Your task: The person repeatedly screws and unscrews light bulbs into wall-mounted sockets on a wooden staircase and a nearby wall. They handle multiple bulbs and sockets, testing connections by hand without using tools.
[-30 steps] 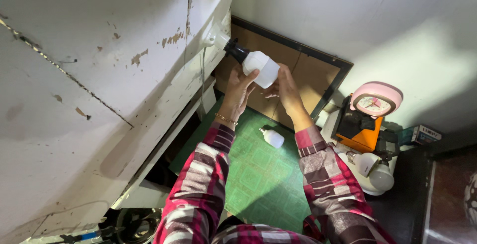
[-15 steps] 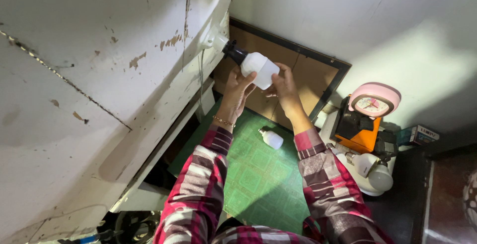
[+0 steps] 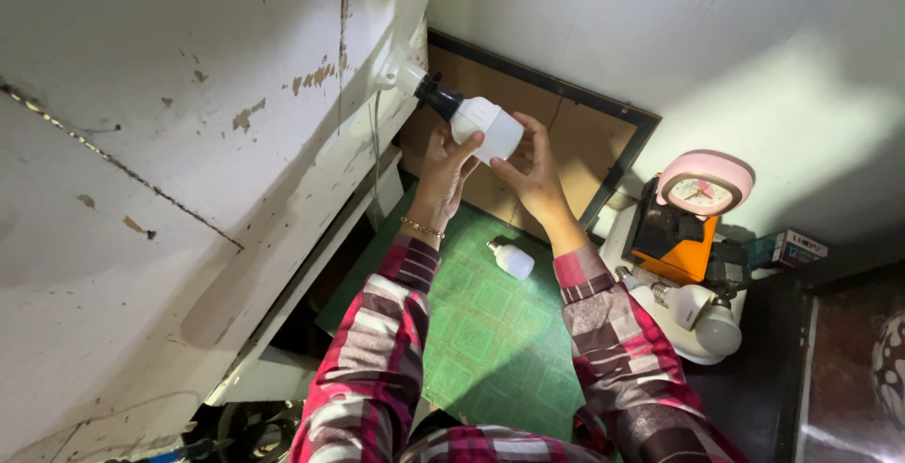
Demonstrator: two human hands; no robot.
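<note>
Both hands are raised to the white bulb seated in a black socket on the wall. Left hand and right hand curl around it from opposite sides — steadying it. A spare bulb lies on the green desk below.

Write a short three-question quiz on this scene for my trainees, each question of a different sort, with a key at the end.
1. True or false: both hands hold the white bulb that sits in the black socket.
2. Which thing lies loose on the green mat? A) a spare white bulb B) a screwdriver C) a cup
3. Fill in: the pink-cased object right of the mat is a ____.

Key
1. True: the left hand and right hand each have fingers on the bulb.
2. A: the spare bulb lies between the two sleeves.
3. Clock.
</note>
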